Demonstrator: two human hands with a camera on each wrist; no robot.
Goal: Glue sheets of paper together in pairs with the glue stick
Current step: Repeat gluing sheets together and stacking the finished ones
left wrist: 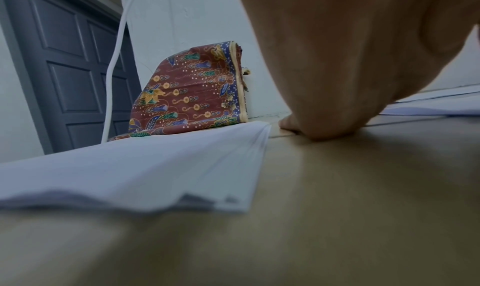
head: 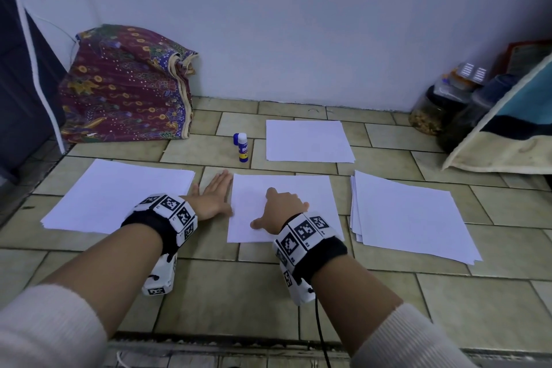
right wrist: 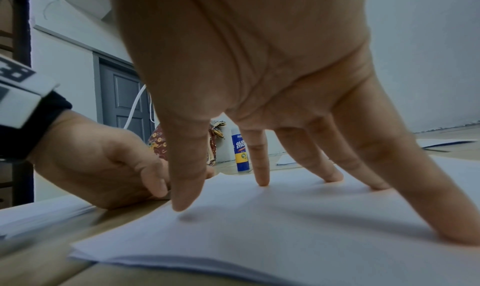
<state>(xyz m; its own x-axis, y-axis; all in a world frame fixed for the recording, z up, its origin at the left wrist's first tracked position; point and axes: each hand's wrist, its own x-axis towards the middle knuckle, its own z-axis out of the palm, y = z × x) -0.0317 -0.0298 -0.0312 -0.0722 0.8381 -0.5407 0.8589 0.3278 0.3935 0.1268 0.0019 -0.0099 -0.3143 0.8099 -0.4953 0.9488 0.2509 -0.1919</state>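
Paper sheets (head: 280, 203) lay under the right hand's (head: 283, 209) spread fingertips, the left hand (head: 213, 199) flat on the floor (head: 224, 293).

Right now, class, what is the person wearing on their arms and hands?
Both hands, left hand and right hand, are bare. Each wrist carries a black band ringed with white blocks bearing black square codes. A black cable hangs from the right one. Cream ribbed sleeves are pushed up.

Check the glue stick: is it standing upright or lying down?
Upright. The glue stick stands on its base on the tiled floor, cap on top, untouched by either hand.
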